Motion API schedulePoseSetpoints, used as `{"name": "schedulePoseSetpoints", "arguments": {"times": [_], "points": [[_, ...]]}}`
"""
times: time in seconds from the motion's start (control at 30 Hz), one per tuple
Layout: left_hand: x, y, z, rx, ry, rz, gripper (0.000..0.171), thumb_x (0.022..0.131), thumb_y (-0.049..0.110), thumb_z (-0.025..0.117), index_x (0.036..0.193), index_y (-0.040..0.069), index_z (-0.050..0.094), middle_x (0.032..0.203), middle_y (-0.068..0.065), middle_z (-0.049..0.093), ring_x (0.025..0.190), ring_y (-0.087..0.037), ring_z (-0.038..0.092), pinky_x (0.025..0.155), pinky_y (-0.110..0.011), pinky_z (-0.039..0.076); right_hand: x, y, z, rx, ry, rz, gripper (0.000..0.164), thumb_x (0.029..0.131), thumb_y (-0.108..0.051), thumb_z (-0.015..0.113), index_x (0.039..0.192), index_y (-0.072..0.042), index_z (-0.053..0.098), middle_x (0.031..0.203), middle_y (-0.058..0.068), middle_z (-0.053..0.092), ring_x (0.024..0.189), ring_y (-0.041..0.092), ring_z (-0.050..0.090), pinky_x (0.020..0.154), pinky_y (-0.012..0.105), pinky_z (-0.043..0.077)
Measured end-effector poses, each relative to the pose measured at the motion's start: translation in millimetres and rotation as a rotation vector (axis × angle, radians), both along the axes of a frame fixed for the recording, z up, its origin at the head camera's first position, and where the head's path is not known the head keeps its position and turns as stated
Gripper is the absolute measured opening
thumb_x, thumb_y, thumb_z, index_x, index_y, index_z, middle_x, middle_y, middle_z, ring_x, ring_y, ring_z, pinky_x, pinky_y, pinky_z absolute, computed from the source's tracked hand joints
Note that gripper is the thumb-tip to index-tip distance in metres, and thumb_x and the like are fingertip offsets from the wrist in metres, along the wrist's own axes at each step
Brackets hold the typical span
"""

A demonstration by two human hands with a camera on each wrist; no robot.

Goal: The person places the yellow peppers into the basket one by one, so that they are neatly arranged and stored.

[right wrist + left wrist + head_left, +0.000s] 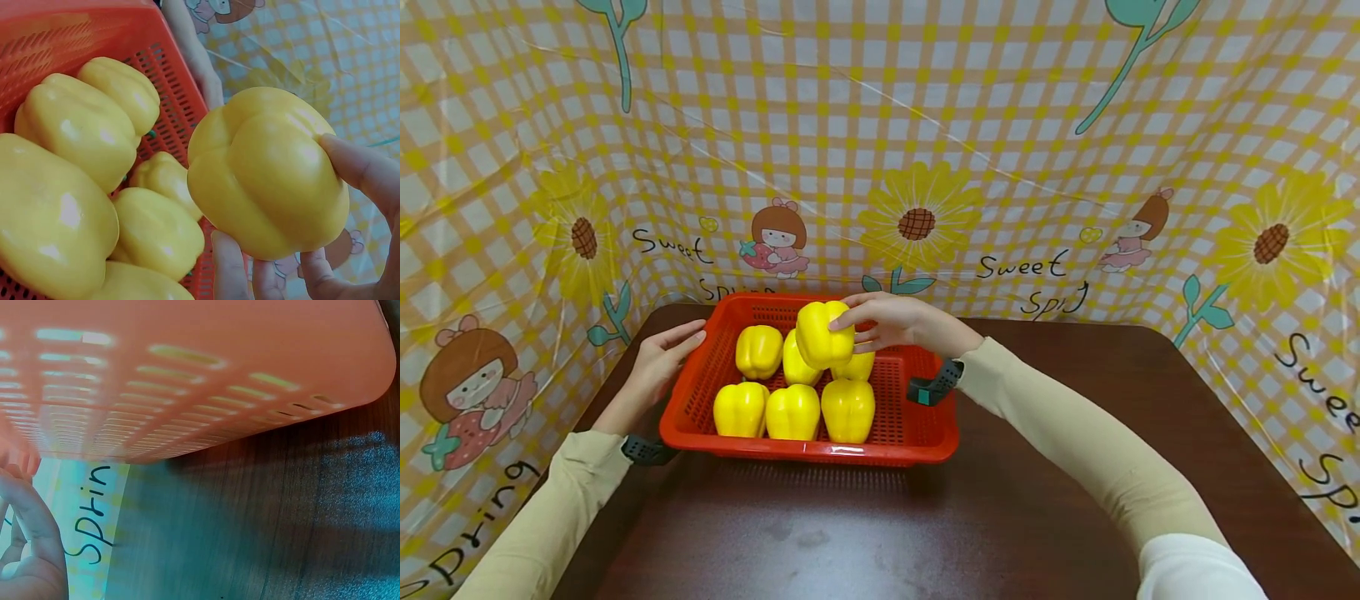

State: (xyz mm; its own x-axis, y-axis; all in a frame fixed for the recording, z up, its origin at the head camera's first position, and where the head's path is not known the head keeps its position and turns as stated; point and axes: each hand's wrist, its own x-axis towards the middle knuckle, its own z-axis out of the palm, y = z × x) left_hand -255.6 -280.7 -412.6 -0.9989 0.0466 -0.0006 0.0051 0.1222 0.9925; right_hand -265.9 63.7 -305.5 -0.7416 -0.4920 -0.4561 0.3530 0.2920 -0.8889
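Note:
A yellow bell pepper [820,335] is held above the red basket [940,433] by my right hand [891,323]. In the right wrist view its lobed end faces the camera, with the thumb [359,165] on one side and fingers [230,269] below. My left hand [658,367] holds the basket's left rim, thumb tip at the edge; part of its grip is hidden. Several more yellow bell peppers [793,412] sit in the basket, mostly at its left and middle. In the left wrist view the basket's slotted wall [250,337] fills the top.
The basket stands on a dark brown wooden table [1037,500]. A checked cloth [1000,100] with flowers and cartoon figures hangs behind and at both sides. Black bands [936,383] are on the wrists. The basket's right end shows its bare slotted floor.

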Motion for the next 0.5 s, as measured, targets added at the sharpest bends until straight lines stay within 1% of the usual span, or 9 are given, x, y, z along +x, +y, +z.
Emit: {"name": "schedulePoseSetpoints", "arguments": {"times": [0.1,0.2,0.37,0.5], "points": [[0.8,-1,0.4,0.016,0.005,-0.004,0.063,0.095,0.031,0.060,0.144,-0.004,0.039,0.093,0.025,0.062,0.078,0.004,0.066,0.070,-0.016,0.056,-5.2,-12,-1.5,0.011,-0.021,-0.001,0.075,0.093,-0.015,0.059,0.154,-0.013,0.015,0.154,0.010,0.027,0.134,0.035,0.041,0.110,0.043,0.039],[1.8,-1,1.0,0.038,0.007,-0.006,0.063,0.095,0.029,0.061,0.143,-0.005,0.039,0.093,0.024,0.063,0.078,0.004,0.066,0.069,-0.016,0.056,-11.9,-24,-2.7,0.037,-0.028,-0.012,0.075,0.092,-0.016,0.061,0.153,-0.014,0.018,0.154,0.009,0.028,0.136,0.035,0.039,0.111,0.043,0.039],[1.3,-1,0.2,0.008,0.010,0.005,0.063,0.096,0.030,0.059,0.145,-0.003,0.038,0.092,0.026,0.061,0.079,0.005,0.065,0.070,-0.016,0.056,-20.6,-41,-5.8,0.065,-0.041,-0.040,0.074,0.091,-0.017,0.064,0.153,-0.016,0.023,0.154,0.009,0.031,0.136,0.034,0.038,0.109,0.042,0.041],[-0.2,1,-0.3,-0.011,0.007,0.018,0.062,0.096,0.031,0.059,0.145,-0.001,0.039,0.094,0.025,0.059,0.079,0.006,0.065,0.070,-0.016,0.056,-23.0,-54,-11.6,0.053,-0.051,-0.045,0.074,0.091,-0.017,0.065,0.152,-0.015,0.024,0.154,0.008,0.030,0.137,0.033,0.037,0.108,0.041,0.043]]}}
